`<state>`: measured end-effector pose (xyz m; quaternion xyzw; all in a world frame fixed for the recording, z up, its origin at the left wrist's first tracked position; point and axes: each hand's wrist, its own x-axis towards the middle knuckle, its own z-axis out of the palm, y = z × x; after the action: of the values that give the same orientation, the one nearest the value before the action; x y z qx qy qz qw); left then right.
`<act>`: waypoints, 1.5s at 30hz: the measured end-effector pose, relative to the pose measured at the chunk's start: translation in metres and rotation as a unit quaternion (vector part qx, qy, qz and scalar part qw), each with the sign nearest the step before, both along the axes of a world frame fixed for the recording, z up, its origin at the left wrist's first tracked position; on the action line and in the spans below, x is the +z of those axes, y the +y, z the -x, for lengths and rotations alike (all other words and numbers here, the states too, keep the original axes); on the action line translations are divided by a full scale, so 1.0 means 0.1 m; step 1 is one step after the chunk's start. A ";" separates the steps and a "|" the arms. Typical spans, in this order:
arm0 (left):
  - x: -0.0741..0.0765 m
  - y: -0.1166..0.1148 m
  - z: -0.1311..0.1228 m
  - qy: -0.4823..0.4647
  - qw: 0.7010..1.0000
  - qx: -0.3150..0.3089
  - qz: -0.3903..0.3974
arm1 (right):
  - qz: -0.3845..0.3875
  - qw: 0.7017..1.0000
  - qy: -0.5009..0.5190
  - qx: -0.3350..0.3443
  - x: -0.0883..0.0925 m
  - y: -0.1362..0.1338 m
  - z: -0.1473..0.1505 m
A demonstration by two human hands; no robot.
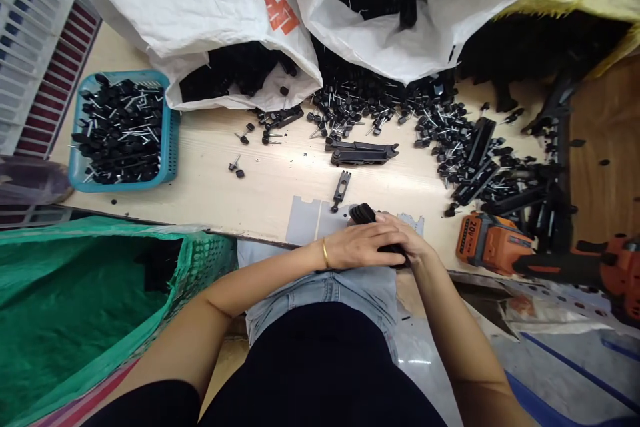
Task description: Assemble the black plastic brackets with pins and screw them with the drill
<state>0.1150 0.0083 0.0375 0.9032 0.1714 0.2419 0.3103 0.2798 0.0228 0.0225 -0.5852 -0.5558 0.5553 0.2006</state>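
Note:
Both my hands meet at the near edge of the wooden table [260,180], over my lap. My left hand [363,245], with a gold bangle on the wrist, lies across a black plastic part [363,214] and its fingers are closed over it. My right hand [411,238] is mostly tucked under and behind the left hand, gripping the same black part from the right. A small black bracket [341,189] lies just beyond the hands. Further out lies a longer black assembled piece [363,153].
A blue basket [170,140] of black knobs with metal pins stands at the left. White sacks [210,7] of black parts spill several loose pieces across the far side. An orange cordless drill [493,243] lies at the right. A green mesh bag [75,307] sits at my left.

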 end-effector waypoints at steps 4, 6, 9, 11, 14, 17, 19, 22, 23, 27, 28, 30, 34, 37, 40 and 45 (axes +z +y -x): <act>-0.12 0.05 0.24 -0.064 0.995 0.078 -0.015 | 0.055 0.995 0.078 -0.013 -0.05 -0.05 0.04; -0.21 0.18 0.32 -0.037 0.967 0.253 0.021 | 0.018 0.999 0.041 -0.029 -0.05 -0.03 0.04; -0.38 0.44 0.34 0.076 0.882 0.454 0.097 | -0.053 0.994 -0.089 -0.025 -0.01 0.00 0.02; -0.46 0.57 0.32 0.140 0.866 0.466 0.117 | -0.099 0.983 -0.149 0.031 0.04 0.02 0.01; -0.50 0.62 0.37 0.177 0.882 0.417 0.129 | -0.153 0.948 -0.169 0.221 0.15 0.03 0.00; -0.49 0.48 0.50 0.162 0.898 0.385 0.138 | -0.201 0.885 -0.207 0.365 0.22 0.03 -0.03; -0.49 0.36 0.57 0.155 0.902 0.377 0.142 | -0.236 0.870 -0.235 0.362 0.25 0.03 -0.07; -0.52 0.21 0.58 0.147 0.899 0.386 0.146 | -0.227 0.902 -0.312 0.194 0.26 0.03 -0.18; -0.54 0.17 0.56 0.144 0.896 0.395 0.143 | -0.192 0.908 -0.356 0.112 0.25 0.04 -0.21; -0.60 0.12 0.42 0.133 0.882 0.438 0.115 | -0.030 0.887 -0.456 -0.058 0.12 0.10 -0.11; -0.61 0.11 0.40 0.124 0.880 0.445 0.112 | -0.032 0.891 -0.448 -0.063 0.08 0.12 -0.03; -0.61 0.09 0.40 0.090 0.876 0.461 0.112 | -0.085 0.910 -0.402 -0.057 -0.01 0.15 0.16; -0.57 0.02 0.51 0.034 0.857 0.500 0.117 | -0.203 0.930 -0.308 0.007 -0.05 0.24 0.45; -0.56 0.00 0.56 0.040 0.854 0.505 0.115 | -0.239 0.908 -0.336 0.066 -0.06 0.29 0.58; -0.60 0.01 0.54 0.074 0.856 0.501 0.105 | -0.240 0.905 -0.335 0.101 -0.11 0.29 0.60; -0.66 0.02 0.50 0.101 0.859 0.492 0.100 | -0.215 0.919 -0.309 0.119 -0.14 0.12 0.36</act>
<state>0.0653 0.0099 -0.0289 0.6846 0.6475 0.2522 0.2203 0.2441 0.0352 0.0081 -0.6005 -0.7613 0.2336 0.0722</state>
